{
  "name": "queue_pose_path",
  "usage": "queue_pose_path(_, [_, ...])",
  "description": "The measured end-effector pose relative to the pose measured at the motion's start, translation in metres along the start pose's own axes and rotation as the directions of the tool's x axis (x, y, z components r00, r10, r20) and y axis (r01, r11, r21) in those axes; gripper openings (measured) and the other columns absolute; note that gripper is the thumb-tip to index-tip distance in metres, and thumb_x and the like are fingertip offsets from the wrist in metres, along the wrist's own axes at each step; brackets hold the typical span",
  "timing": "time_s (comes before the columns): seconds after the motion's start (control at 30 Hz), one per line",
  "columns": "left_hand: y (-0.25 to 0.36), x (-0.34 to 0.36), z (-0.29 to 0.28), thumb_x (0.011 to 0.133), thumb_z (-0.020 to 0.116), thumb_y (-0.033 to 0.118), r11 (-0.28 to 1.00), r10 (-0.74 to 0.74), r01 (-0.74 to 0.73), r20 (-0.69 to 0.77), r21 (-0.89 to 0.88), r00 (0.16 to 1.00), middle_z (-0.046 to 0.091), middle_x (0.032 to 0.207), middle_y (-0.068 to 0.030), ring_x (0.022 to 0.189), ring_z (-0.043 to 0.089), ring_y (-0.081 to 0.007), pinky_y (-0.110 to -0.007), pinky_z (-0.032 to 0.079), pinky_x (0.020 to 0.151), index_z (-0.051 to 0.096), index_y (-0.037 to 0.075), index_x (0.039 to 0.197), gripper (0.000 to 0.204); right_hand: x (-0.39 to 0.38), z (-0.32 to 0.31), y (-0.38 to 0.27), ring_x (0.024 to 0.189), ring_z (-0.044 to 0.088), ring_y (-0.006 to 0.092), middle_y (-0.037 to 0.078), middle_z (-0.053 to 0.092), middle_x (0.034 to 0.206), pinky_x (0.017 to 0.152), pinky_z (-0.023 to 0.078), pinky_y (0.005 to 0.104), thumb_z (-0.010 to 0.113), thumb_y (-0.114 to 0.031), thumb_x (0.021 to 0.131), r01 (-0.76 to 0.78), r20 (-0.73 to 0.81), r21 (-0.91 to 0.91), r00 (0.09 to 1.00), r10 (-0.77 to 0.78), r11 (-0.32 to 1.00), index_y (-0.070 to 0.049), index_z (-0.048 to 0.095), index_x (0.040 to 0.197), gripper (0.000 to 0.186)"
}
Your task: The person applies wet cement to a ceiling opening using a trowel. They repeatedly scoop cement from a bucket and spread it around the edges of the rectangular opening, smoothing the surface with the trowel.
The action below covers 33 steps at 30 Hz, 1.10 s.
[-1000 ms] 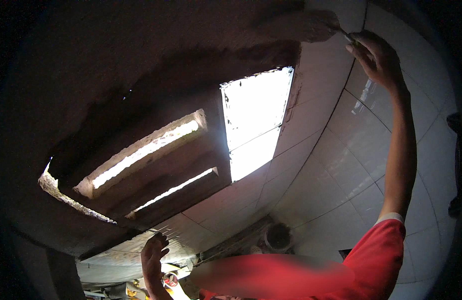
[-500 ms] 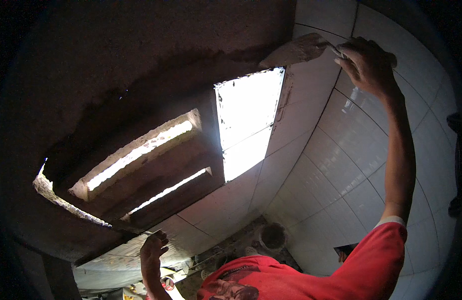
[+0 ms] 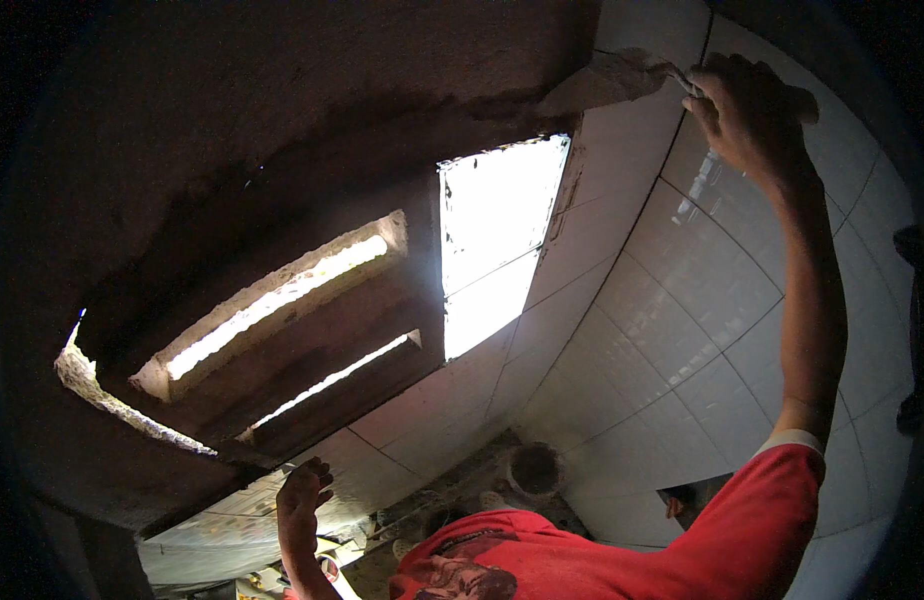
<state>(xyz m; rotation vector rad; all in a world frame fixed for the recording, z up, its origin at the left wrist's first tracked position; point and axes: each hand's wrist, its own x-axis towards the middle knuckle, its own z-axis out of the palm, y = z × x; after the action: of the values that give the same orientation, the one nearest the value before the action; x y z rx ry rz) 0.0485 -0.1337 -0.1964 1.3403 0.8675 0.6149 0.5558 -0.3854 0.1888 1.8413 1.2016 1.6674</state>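
High at the upper right, my right hand is closed round the handle of a trowel. Its broad, mortar-smeared blade points left and lies close to the dark plastered wall, just above a bright rectangular opening. I cannot tell whether the whole blade touches the surface. My left hand is raised at the lower left, near the edge where tiles meet plaster. Its fingers are loosely bent and somewhat apart, with nothing visible in them.
Bright slots cut through the dark wall left of the opening. White tiles cover the wall on the right. Below, a round dark bucket stands on the dirty floor. A dark gap breaks the tiles beside my right sleeve.
My right hand and the trowel have moved slightly up and to the right. My left hand has barely shifted. The view has tilted a little.
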Motion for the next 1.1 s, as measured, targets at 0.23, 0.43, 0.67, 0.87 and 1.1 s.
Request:
queue_pose_path(0.23, [-0.005, 0.005, -0.002, 0.099, 0.057, 0.035, 1.0, -0.022, 0.022, -0.004, 0.002, 1.0, 0.067, 0.119, -0.0128, 0.106, 0.065, -0.0228, -0.037, 0.052, 0.087, 0.06, 0.0, 0.128, 0.046, 0.045, -0.038, 0.005, 0.087, 0.068, 0.0233, 0.008, 0.069, 0.096, 0.076, 0.054, 0.0389, 0.072, -0.022, 0.089, 0.018, 0.039, 0.024, 0.999, -0.019, 1.0, -0.007, 0.066, 0.109, 0.025])
queue_pose_path(0.43, [-0.009, 0.006, -0.005, 0.098, 0.058, 0.035, 1.0, -0.011, 0.011, -0.014, -0.007, 1.0, 0.067, 0.117, -0.0126, 0.105, 0.065, -0.0222, -0.037, 0.053, 0.087, 0.06, 0.0, 0.128, 0.046, 0.078, -0.065, 0.002, 0.08, 0.064, 0.0364, 0.017, 0.063, 0.076, 0.078, 0.048, 0.0499, 0.072, -0.026, 0.07, -0.009, 0.204, -0.127, 0.978, 0.035, 0.992, -0.008, 0.067, 0.071, 0.019])
queue_pose_path(0.67, [-0.016, 0.007, -0.004, 0.098, 0.06, 0.034, 0.997, -0.07, 0.069, -0.024, -0.044, 0.997, 0.068, 0.117, -0.0116, 0.105, 0.065, -0.0213, -0.036, 0.053, 0.085, 0.062, 0.001, 0.127, 0.045, 0.03, -0.053, 0.038, 0.089, 0.068, 0.0225, 0.008, 0.07, 0.098, 0.075, 0.054, 0.0361, 0.067, -0.027, 0.094, -0.138, 0.084, -0.098, 0.986, 0.146, 0.986, -0.007, 0.065, 0.112, 0.027])
queue_pose_path(0.87, [-0.027, 0.017, 0.011, 0.099, 0.054, 0.033, 0.986, -0.15, 0.142, 0.09, 0.086, 0.985, 0.067, 0.119, -0.0117, 0.107, 0.065, -0.0217, -0.036, 0.053, 0.09, 0.06, 0.0, 0.128, 0.044, -0.112, -0.046, -0.012, 0.073, 0.061, 0.0168, 0.008, 0.065, 0.085, 0.068, 0.049, 0.0318, 0.062, -0.033, 0.097, -0.36, 0.265, 0.39, 0.925, 0.271, 0.848, -0.008, 0.065, 0.107, 0.027])
queue_pose_path(1.1, [-0.07, 0.025, 0.043, 0.101, 0.054, 0.029, 0.889, -0.39, 0.334, 0.135, 0.314, 0.911, 0.067, 0.114, -0.0087, 0.106, 0.064, -0.02, -0.035, 0.052, 0.09, 0.059, 0.001, 0.128, 0.04, -0.33, 0.019, -0.225, 0.072, 0.06, 0.0216, 0.01, 0.065, 0.08, 0.068, 0.047, 0.0368, 0.07, -0.036, 0.09, -0.889, 0.922, 0.386, 0.382, -0.066, 0.244, -0.001, 0.066, 0.091, 0.034])
